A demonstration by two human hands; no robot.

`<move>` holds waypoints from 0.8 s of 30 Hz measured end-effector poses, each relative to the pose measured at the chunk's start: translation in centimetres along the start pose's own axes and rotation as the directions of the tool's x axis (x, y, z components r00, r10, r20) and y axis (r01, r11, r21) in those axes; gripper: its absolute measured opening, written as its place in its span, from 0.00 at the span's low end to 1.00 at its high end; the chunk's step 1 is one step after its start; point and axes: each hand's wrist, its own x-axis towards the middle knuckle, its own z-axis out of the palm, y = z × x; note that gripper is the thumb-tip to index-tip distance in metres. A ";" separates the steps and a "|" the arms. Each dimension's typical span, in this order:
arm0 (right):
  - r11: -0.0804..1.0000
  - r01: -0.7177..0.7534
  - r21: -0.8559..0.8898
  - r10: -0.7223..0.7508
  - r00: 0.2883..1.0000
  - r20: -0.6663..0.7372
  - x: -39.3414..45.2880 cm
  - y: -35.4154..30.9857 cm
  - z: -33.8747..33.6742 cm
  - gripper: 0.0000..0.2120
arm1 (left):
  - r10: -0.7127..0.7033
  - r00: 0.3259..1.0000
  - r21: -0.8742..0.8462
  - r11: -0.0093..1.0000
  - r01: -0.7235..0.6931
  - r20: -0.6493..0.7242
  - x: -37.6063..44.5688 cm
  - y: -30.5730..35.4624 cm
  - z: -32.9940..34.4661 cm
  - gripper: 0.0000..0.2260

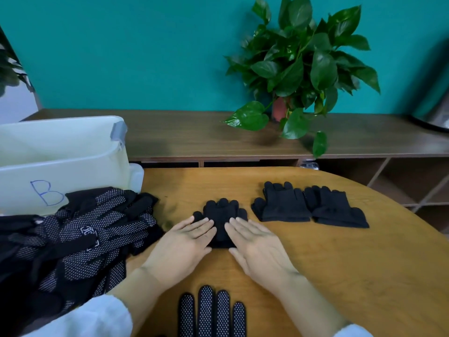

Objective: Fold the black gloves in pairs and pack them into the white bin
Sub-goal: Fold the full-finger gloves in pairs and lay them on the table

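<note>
Head view: round wooden table with a folded glove pair lying at its middle, used below as the reference point. Left hand lies flat on the left side of that pair, fingers straight and together, pressing down and gripping nothing. Right hand mirrors it on the right side of the pair, fingers likewise straight, palm down on the cloth and table. Glove fingertips stick out beyond both hands on the far side.

To the right of the pair, apart from it, two more folded pairs lie side by side: the nearer one and the farther one, edges touching or slightly overlapping. To the left of the pair, a loose pile of dotted black gloves spreads across the table edge. White bin, marked with a blue letter B, stands behind that pile; its inside is not visible. On the near side of the pair, a single dotted glove lies flat, fingers pointing toward it. Potted plant stands on the shelf beyond the table.
</note>
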 end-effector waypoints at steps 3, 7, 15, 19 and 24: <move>1.000 -0.014 0.000 0.014 1.000 -0.013 -0.2 -0.2 1.1 0.25 | -0.001 0.998 -0.027 1.000 -0.001 -0.063 0.2 0.0 0.7 0.19; 0.999 -0.033 -0.009 0.032 0.998 -0.059 1.7 0.6 2.4 0.23 | -0.006 0.987 0.013 1.000 0.008 -0.161 1.4 -1.1 1.9 0.14; 0.993 -0.114 0.005 0.114 0.985 -0.131 4.8 2.7 4.9 0.24 | -0.042 0.986 0.018 0.999 0.046 -0.159 4.6 -3.8 4.7 0.19; 0.993 -0.116 0.018 0.118 0.977 -0.175 5.0 3.2 5.8 0.25 | -0.037 0.984 0.004 0.999 0.038 -0.176 4.8 -4.3 5.8 0.18; 0.993 -0.117 -0.005 0.115 0.980 -0.165 5.2 3.4 5.8 0.25 | -0.065 0.983 -0.002 0.998 0.066 -0.174 4.8 -4.2 5.6 0.17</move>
